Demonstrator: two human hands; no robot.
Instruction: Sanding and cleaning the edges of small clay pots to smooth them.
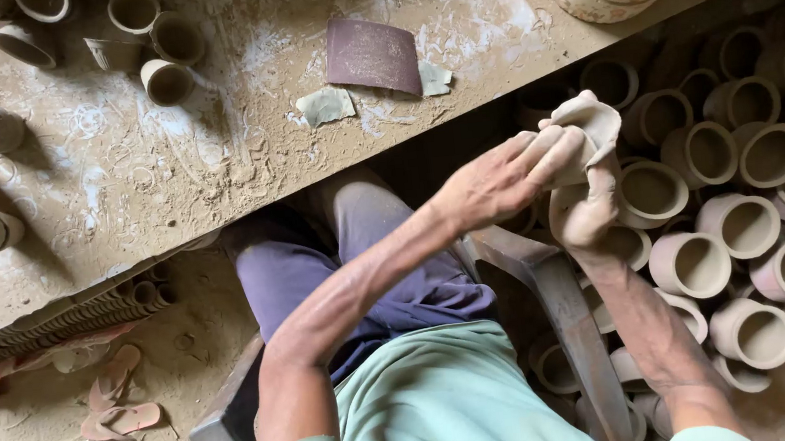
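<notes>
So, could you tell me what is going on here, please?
A seated person holds a small clay cup up in both hands: the right hand grips it from below while the left hand presses against its side. Many more unfired cups are piled to the right. On the dusty workbench ahead lie a sheet of sandpaper and a few more cups.

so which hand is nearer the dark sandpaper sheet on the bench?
Left. The left hand is below and right of the sandpaper sheet; the right hand is farther right, on the clay cup both hands hold.
</notes>
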